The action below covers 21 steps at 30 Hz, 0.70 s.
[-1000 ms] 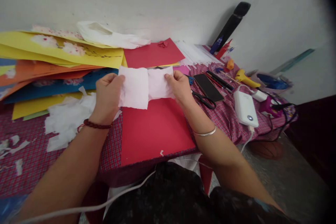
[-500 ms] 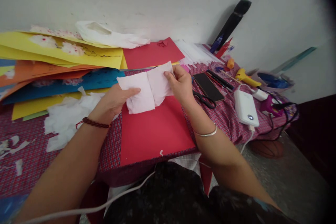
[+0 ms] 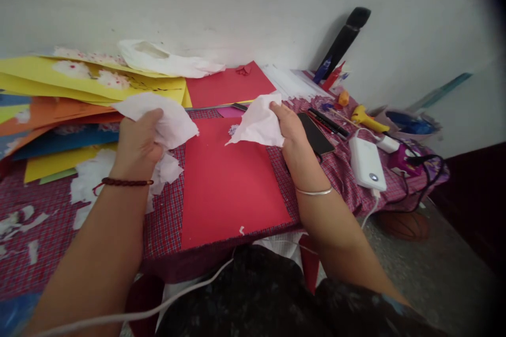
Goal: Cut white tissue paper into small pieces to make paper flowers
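My left hand (image 3: 140, 137) pinches a torn piece of white tissue paper (image 3: 174, 121) between thumb and fingers, above the left of the table. A second piece of tissue (image 3: 259, 124) hangs from my right hand (image 3: 290, 124), its torn edge facing left. Between and below the hands lies a sheet of red paper (image 3: 231, 184), flat, with a small white scrap near its front edge. A pile of torn tissue (image 3: 93, 174) sits beside and beneath my left hand, partly hidden by it.
Folded coloured papers (image 3: 150, 89) are stacked at the back left. To the right lie a phone (image 3: 316, 134), pens (image 3: 328, 122), a yellow glue gun (image 3: 367, 118) and a white power bank (image 3: 367, 163) with its cable. Another red sheet (image 3: 225, 87) rests by the wall.
The tissue, one joined piece across both hands before, is now torn in two. My left hand has moved left and my right hand slightly right, each with a piece.
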Motion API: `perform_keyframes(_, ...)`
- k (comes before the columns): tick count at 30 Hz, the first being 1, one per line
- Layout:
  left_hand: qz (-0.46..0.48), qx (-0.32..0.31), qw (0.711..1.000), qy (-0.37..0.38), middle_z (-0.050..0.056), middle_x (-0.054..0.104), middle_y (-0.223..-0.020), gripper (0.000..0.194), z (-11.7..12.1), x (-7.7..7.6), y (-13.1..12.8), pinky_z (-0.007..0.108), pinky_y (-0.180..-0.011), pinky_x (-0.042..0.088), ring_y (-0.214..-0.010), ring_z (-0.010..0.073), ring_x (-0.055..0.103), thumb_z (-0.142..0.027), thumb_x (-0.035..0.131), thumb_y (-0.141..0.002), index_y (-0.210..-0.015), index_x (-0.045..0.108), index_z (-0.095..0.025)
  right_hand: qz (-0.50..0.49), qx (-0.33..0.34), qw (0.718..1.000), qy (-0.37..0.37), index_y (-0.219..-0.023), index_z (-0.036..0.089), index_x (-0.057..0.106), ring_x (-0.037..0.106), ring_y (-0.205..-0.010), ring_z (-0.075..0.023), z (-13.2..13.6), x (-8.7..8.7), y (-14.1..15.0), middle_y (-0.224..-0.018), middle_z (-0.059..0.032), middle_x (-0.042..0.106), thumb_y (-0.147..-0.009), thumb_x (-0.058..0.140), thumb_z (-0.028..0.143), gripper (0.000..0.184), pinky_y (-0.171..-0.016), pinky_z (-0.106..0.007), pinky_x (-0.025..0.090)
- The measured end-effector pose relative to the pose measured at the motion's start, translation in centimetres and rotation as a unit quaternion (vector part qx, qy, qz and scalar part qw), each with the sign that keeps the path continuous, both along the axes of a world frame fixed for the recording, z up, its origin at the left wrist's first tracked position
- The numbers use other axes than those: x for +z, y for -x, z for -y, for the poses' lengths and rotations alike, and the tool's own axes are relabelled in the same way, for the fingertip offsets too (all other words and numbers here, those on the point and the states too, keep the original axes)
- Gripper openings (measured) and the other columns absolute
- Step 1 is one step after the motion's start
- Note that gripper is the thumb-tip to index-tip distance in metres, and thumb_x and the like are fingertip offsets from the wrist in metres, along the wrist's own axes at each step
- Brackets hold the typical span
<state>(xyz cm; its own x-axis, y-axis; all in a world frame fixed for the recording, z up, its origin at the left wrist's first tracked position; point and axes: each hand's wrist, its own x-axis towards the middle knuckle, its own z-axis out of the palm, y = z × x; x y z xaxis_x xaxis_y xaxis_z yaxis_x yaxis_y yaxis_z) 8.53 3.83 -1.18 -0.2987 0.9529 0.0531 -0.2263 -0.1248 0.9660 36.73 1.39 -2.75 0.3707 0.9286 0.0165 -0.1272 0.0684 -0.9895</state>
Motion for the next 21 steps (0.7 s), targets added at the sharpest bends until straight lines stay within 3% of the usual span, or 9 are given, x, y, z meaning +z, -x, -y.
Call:
perform_keyframes(4,0.093,-0.081,0.991,0.045,-0.005,0.075,-0.095,0.028,0.9,1.1,-0.6,0.037,-0.094,0.056,-0.120,0.0187,0.059,-0.015,0.064,-0.062,-0.089,0.060,-0.022,-0.075,0.197,0.977,0.015,-0.086,0.021,0.064,0.070,-0.076,-0.0211,2.3,1.2,2.1,-0.080,-0.0051,0.072,-0.081,0.073,0.052,0.033,-0.070,-0.036,0.059)
perform_keyframes(8,0.102,-0.193,0.974,-0.050,-0.001,0.075,-0.098,0.025,2.5,1.8,-1.2,0.041,-0.096,0.055,-0.122,0.0228,0.059,-0.021,0.061,-0.067,-0.091,0.063,-0.023,0.015,0.343,0.939,-0.002,-0.092,0.021,0.067,0.068,-0.072,-0.0201,3.5,0.9,3.4,-0.082,-0.0041,0.073,-0.081,0.073,0.051,0.033,-0.068,-0.035,0.057)
perform_keyframes(10,0.083,-0.203,0.971,-0.093,0.001,0.075,-0.099,0.022,3.4,2.0,-1.4,0.044,-0.097,0.055,-0.122,0.0247,0.060,-0.024,0.056,-0.072,-0.092,0.065,-0.023,0.151,0.328,0.932,0.003,-0.084,0.020,0.067,0.066,-0.071,-0.0201,3.3,0.3,3.8,-0.076,-0.0036,0.070,-0.081,0.074,0.044,0.025,-0.067,-0.034,0.055)
perform_keyframes(12,0.039,-0.169,0.980,-0.098,0.002,0.075,-0.099,0.024,4.0,2.1,-1.6,0.045,-0.097,0.055,-0.121,0.0259,0.061,-0.028,0.051,-0.073,-0.091,0.066,-0.023,0.294,0.247,0.923,-0.019,-0.077,0.020,0.066,0.064,-0.076,-0.0204,2.9,-0.1,4.1,-0.075,-0.0037,0.068,-0.081,0.075,0.036,0.019,-0.073,-0.035,0.053)
perform_keyframes(14,0.002,-0.137,0.987,-0.081,0.003,0.075,-0.097,0.025,4.4,2.0,-1.7,0.045,-0.097,0.056,-0.121,0.0265,0.061,-0.030,0.049,-0.071,-0.088,0.066,-0.024,0.355,0.178,0.915,-0.066,-0.083,0.020,0.067,0.064,-0.085,-0.0212,2.7,-0.2,4.4,-0.085,-0.0056,0.070,-0.087,0.069,0.035,0.016,-0.083,-0.037,0.053)
perform_keyframes(17,-0.011,-0.149,0.987,-0.061,0.004,0.075,-0.095,0.024,4.8,1.9,-2.0,0.046,-0.095,0.057,-0.118,0.0281,0.063,-0.032,0.048,-0.068,-0.081,0.066,-0.023,0.271,0.209,0.932,-0.122,-0.100,0.022,0.069,0.067,-0.096,-0.0210,3.1,0.2,5.0,-0.102,-0.0086,0.073,-0.103,0.041,0.051,0.041,-0.089,-0.038,0.054)
perform_keyframes(19,-0.028,-0.179,0.982,-0.043,0.005,0.075,-0.095,0.021,4.9,1.7,-2.1,0.047,-0.091,0.058,-0.112,0.0291,0.066,-0.033,0.048,-0.068,-0.076,0.065,-0.022,0.203,0.258,0.937,-0.122,-0.103,0.022,0.070,0.068,-0.098,-0.0211,3.5,0.5,5.2,-0.102,-0.0098,0.073,-0.104,0.025,0.061,0.059,-0.087,-0.037,0.057)
perform_keyframes(21,-0.102,-0.189,0.976,-0.039,0.006,0.075,-0.093,0.019,4.9,1.4,-2.2,0.048,-0.086,0.059,-0.105,0.0292,0.068,-0.035,0.049,-0.069,-0.072,0.063,-0.023,0.163,0.286,0.938,-0.107,-0.102,0.023,0.071,0.070,-0.096,-0.0221,3.9,0.6,5.4,-0.098,-0.0097,0.074,-0.101,0.026,0.068,0.064,-0.082,-0.037,0.059)
